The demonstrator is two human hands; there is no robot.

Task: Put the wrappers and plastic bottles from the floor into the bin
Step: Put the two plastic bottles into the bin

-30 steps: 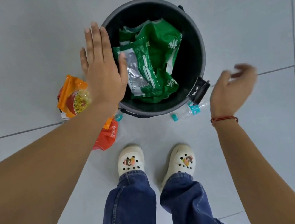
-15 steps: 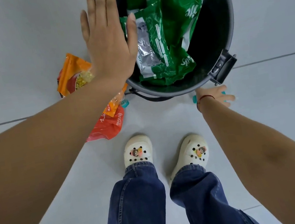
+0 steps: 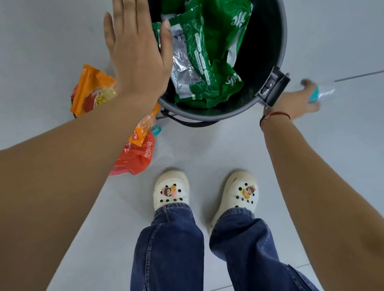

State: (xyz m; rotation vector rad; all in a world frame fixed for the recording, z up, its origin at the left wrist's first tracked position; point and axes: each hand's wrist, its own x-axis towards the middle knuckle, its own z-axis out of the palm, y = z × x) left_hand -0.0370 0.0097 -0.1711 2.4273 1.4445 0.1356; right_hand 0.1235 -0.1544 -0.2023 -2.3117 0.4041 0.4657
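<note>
A black bin (image 3: pixel 271 36) stands on the tiled floor and holds crumpled green wrappers (image 3: pixel 209 47). My left hand (image 3: pixel 138 52) hovers flat and open over the bin's left rim. Under that arm lie an orange noodle wrapper (image 3: pixel 91 88), a red Coca-Cola wrapper (image 3: pixel 136 155) and a bottle of which only the teal cap (image 3: pixel 156 129) shows. My right hand (image 3: pixel 294 104), low beside the bin's handle clip, grips a clear plastic bottle with a teal label (image 3: pixel 321 93); the bottle is blurred.
My two feet in white clogs (image 3: pixel 170 190) stand just in front of the bin. Grey floor tiles (image 3: pixel 14 48) stretch on all sides. A loose bin handle (image 3: pixel 189 122) hangs at the front rim.
My right hand went down to the floor by the bin, closed on the clear bottle and moved it to the right. The left hand stayed flat over the bin's rim.
</note>
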